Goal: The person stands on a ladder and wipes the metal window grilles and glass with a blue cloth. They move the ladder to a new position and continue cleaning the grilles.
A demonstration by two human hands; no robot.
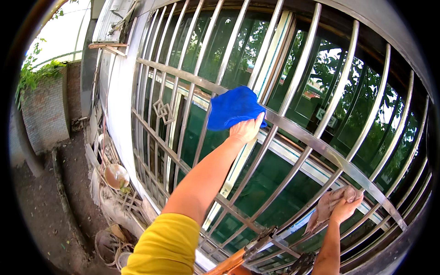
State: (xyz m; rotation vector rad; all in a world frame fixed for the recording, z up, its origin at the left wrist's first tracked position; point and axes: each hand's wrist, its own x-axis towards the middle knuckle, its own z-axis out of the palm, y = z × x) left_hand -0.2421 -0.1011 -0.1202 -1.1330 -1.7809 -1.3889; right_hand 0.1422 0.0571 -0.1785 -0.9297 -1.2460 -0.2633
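A bright blue cloth [235, 106] is pressed against the flat horizontal rail [295, 127] of a stainless steel window grille. My left hand [245, 129] lies over its lower edge and holds it there; part of the rail is covered by it. Lower right, my right hand [345, 209] grips a brownish, damp-looking cloth [323, 206] bunched at the upright bars, with a loose end hanging down. Whether its fingers also close on a bar is hidden. Behind the bars stand green-tinted window panes [206, 137] in pale frames.
An orange pole-like piece [230, 263], perhaps part of a ladder, rises at the bottom centre. Down left, a bowl [117, 176], a basket [106, 245] and scrap wood lie along the wall. A log [65, 196] rests on bare soil near a tree trunk [27, 147].
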